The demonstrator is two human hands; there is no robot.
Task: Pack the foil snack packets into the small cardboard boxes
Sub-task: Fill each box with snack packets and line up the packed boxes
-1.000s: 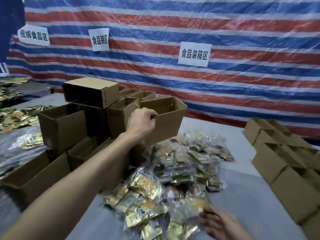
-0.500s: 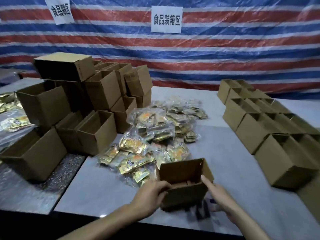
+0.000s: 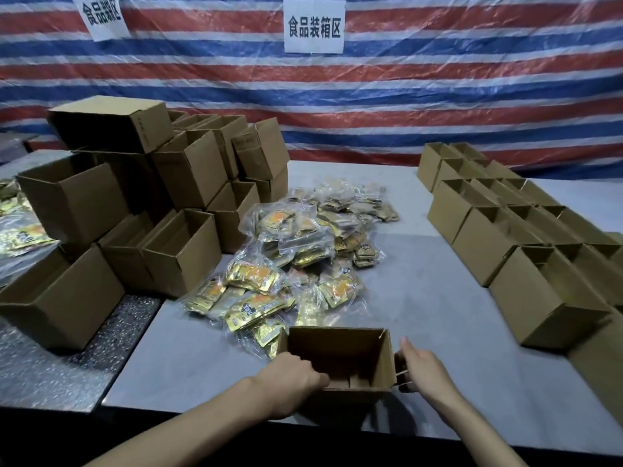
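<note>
Now the left hand [image 3: 290, 379] grips one box [image 3: 337, 348], the right hand [image 3: 425, 369] beside it, hold unclear.

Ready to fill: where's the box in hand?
Head view, bottom centre: the open box stands near the table's front edge, between left hand and right hand, packet pile behind it.

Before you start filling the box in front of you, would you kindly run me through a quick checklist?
1. Box upright, top open: ok.
2. Box free of packets, only its bottom flaps showing: ok.
3. Left hand grips its near rim: ok.
4. Right hand at its right wall, hold firm: cannot tell.
5. Packets piled just behind the box, likely within reach: ok.
6. Flaps taped shut underneath: cannot tell.
</note>
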